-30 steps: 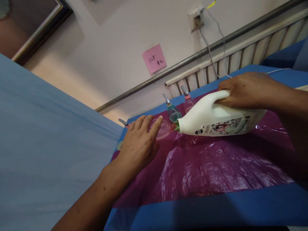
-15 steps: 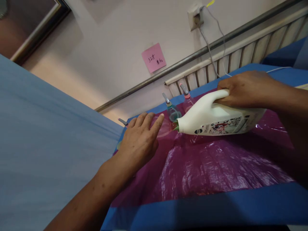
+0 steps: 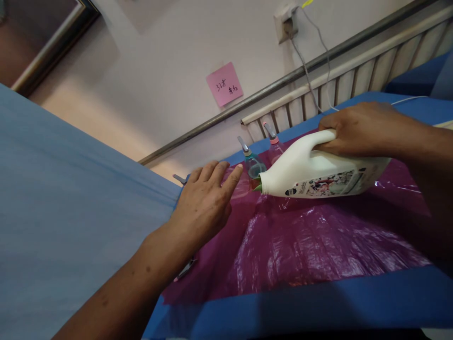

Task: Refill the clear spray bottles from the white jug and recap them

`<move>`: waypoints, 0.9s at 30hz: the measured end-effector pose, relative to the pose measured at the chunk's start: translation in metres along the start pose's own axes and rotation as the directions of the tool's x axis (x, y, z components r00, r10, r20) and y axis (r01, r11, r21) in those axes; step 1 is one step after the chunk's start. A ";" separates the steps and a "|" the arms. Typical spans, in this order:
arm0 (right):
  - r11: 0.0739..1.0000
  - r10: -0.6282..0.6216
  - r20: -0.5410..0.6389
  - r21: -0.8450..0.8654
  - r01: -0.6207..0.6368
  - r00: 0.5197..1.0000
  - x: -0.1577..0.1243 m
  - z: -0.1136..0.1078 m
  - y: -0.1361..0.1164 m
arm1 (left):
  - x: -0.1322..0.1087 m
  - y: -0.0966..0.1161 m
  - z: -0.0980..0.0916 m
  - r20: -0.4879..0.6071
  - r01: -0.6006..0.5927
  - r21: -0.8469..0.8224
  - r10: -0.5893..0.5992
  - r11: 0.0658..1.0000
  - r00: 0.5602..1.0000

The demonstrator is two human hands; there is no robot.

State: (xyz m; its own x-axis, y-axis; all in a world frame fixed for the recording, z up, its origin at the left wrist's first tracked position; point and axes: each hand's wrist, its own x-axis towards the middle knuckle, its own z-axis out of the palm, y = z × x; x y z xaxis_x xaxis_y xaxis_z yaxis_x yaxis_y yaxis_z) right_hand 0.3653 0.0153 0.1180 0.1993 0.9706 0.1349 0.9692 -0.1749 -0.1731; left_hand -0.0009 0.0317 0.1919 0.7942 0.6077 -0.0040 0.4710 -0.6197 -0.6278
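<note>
My right hand (image 3: 361,130) grips the handle of a large white plastic jug (image 3: 300,177) with a floral label. The jug is tipped almost level, its mouth and green inner spout (image 3: 257,184) facing left. My left hand (image 3: 205,196) is just left of the mouth, palm down, fingers stretched and thumb apart. Between that hand and the spout is a clear pinkish thing (image 3: 242,182); its kind and whether my fingers touch it I cannot tell. Behind the mouth stand a teal see-through bottle (image 3: 254,165) and a pink one (image 3: 275,151), both with grey lever tops.
Shiny purple plastic sheeting (image 3: 300,241) covers a blue surface (image 3: 300,307). Another grey lever top (image 3: 180,179) shows beyond my left hand. A blue curtain (image 3: 71,212) hangs at left. A metal rail (image 3: 219,118), plugged-in cables (image 3: 300,56) and a pink note (image 3: 224,85) are along the wall.
My left hand has shifted slightly left and up in the view, uncovering part of a small dark object under its wrist. The jug stays tipped in my right hand, nearly unmoved.
</note>
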 end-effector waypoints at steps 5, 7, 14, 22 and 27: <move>1.000 0.010 0.008 0.001 -0.010 1.000 0.000 -0.001 -0.001 | 0.002 -0.002 0.000 -0.016 -0.027 0.008 0.027 1.000 1.000; 1.000 0.012 0.012 0.000 -0.012 1.000 0.000 -0.001 -0.001 | 0.003 -0.003 0.000 -0.023 -0.035 0.011 0.036 0.999 0.999; 1.000 0.000 0.007 -0.003 0.000 1.000 0.000 -0.001 0.000 | 0.006 -0.005 -0.005 -0.049 -0.065 0.025 0.066 0.998 0.997; 1.000 0.016 0.021 0.000 -0.016 1.000 0.000 -0.004 -0.002 | 0.015 -0.009 -0.012 -0.082 -0.153 0.128 0.164 0.980 0.983; 1.000 0.012 0.014 -0.001 -0.012 1.000 0.000 -0.005 -0.002 | 0.021 -0.010 -0.021 -0.086 -0.212 0.133 0.224 0.968 0.971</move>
State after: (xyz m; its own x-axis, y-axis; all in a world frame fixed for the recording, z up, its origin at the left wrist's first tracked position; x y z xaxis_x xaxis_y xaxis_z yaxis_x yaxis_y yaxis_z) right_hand 0.3644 0.0144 0.1228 0.2089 0.9707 0.1190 0.9669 -0.1868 -0.1741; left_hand 0.0194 0.0401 0.2148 0.9098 0.4078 -0.0775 0.2365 -0.6627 -0.7105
